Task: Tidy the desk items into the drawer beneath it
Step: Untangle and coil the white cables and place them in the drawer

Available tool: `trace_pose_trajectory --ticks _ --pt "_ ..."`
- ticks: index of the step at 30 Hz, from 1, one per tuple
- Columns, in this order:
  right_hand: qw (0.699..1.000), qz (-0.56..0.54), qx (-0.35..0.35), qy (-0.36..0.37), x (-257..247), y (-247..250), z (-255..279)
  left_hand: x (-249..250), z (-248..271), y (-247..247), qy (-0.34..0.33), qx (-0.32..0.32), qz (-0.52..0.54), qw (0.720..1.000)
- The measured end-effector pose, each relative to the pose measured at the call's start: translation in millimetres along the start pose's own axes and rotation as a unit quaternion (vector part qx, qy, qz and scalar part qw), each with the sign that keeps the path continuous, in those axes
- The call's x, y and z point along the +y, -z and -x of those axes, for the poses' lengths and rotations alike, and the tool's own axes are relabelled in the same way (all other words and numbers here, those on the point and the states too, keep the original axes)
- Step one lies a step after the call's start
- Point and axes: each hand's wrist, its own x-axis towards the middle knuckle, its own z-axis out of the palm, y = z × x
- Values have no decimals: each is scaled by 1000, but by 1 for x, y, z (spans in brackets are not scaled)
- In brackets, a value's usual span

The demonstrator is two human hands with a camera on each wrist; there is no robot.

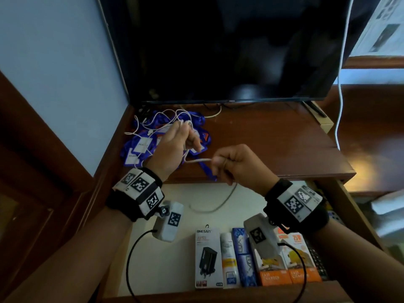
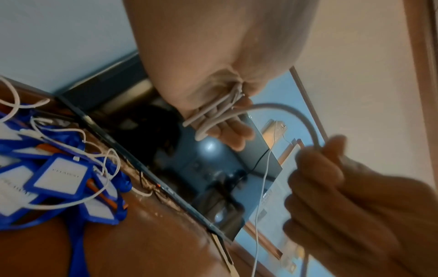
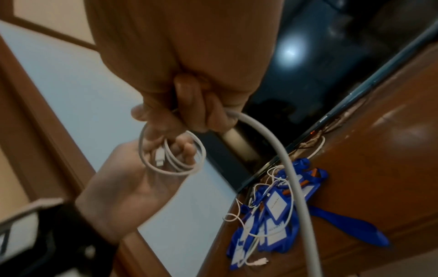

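Two hands work above the desk (image 1: 273, 136), near the middle of the head view. The left hand (image 1: 175, 147) has its fingers curled round a small coil of white cable (image 3: 170, 159) — roughly three loops, with one plug end showing inside the coil in the right wrist view. The right hand (image 1: 238, 165) is closed in a fist on the same cable's free length, which runs taut between the two hands and then drops from the right fist into the open drawer (image 1: 358, 217) at the lower centre of the frame, where a slack curve of it lies on the pale drawer floor.

On the desk at the upper left of the hands sits a heap of blue lanyards with badge holders (image 1: 140, 147); at least three white cards in blue frames can be counted, the rest being too tangled to number. Thin white cords (image 1: 153, 119) lie looped over that heap — how many cannot be told.

In the drawer, along the lower edge of the frame, stand five packages in a row: one white charger box (image 1: 208, 259), one white tube (image 1: 228, 261), one blue pack (image 1: 244, 259) and two orange boxes (image 1: 290, 267).

One dark television screen (image 1: 229, 47) fills the upper centre, and one white wire (image 1: 341, 73) hangs down at its right.
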Motion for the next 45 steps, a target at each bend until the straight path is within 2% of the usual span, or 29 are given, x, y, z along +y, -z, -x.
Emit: trace_pose_trajectory --ticks 3,6,11,17,21,26,30,34,37,39,42,45 --pt "997 -34 70 -1 -4 6 -3 -5 8 -5 46 -68 -42 996" --pt "993 -45 113 10 -1 10 -8 -4 15 -10 75 -130 1 989" --pt "987 -39 153 17 6 16 -10 -2 18 -12 101 -138 136 976" --pt "982 -55 182 18 14 20 -11 6 19 -15 142 -178 160 961" --pt "976 -102 189 18 23 15 -4 7 13 -9 137 -157 232 950" --pt "956 -182 220 -68 58 10 9 6 5 11 134 -92 343 925" --pt "951 -206 206 -99 73 9 18 9 2 16 97 -21 397 912" --pt "972 -112 182 -97 66 2 17 7 0 7 56 17 358 932" --pt "989 -23 115 -88 57 -5 15 7 -2 -1 11 34 228 973" --pt "994 12 74 -77 49 -9 15 8 0 -5 -10 27 139 990" --pt "998 33 51 -32 34 -12 14 4 5 -10 8 9 24 1000" --pt "997 32 74 9 27 -9 9 -4 8 -15 31 -22 -33 999"
